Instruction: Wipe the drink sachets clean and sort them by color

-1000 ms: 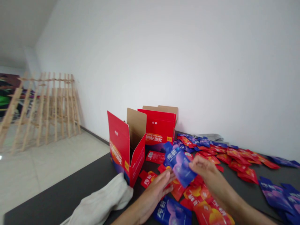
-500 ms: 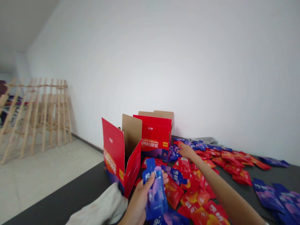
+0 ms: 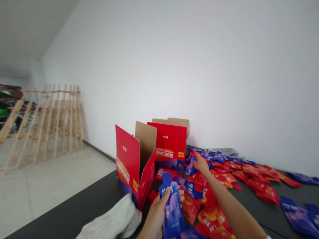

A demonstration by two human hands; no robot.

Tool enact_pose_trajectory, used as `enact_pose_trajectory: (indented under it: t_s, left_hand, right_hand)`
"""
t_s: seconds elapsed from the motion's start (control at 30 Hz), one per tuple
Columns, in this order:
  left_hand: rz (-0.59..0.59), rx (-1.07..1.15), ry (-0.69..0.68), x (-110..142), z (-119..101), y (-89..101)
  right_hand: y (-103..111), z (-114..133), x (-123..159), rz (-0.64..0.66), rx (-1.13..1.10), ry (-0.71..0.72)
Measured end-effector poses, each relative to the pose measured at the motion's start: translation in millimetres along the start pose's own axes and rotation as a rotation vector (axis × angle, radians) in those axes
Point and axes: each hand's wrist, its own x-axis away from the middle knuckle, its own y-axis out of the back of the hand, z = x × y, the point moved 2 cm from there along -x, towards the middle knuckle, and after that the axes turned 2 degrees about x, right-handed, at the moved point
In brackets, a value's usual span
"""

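Observation:
My left hand (image 3: 159, 209) is closed around a blue-purple spouted-shape pouch (image 3: 172, 212), thumb across its front, held above the pile near the table's front. Stretched out toward the back, my right hand (image 3: 201, 165) has its fingers closed at the edge of another blue pouch (image 3: 190, 165) beside the rear box; its fingertips are partly hidden. Red pouches (image 3: 210, 220) and a blue pouch (image 3: 188, 186) lie loosely between my arms. An open red carton (image 3: 129, 159) stands left of my left hand, with a second red carton (image 3: 171, 142) behind it.
More red pouches (image 3: 267, 194) and blue pouches (image 3: 299, 215) are spread over the black table (image 3: 92, 202) to the right. A whitish cloth (image 3: 114, 219) lies before the front carton. Grey fabric (image 3: 224, 151) rests by the wall. Wooden racks (image 3: 52, 122) stand on the floor left.
The view has turned slightly left. My right hand has moved from a red pouch to the edge of a blue one. My left hand keeps its pouch, a little lower.

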Motion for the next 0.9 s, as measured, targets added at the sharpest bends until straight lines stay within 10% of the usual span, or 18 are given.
enact_pose_trajectory:
  t_s: [0.3,0.53,0.9]
  left_hand:
    - [0.032,0.008,0.042,-3,7,-0.9]
    - [0.082,0.075,0.128,8,0,-9.7]
    - [0.093,0.053,0.035,9,6,-7.2]
  right_hand:
    - [63,-6,80,0.034,-0.576,0.205]
    - [5,26,217,0.237,-1.120,0.345]
    - [-14,29,215,0.169,-1.077,0.361]
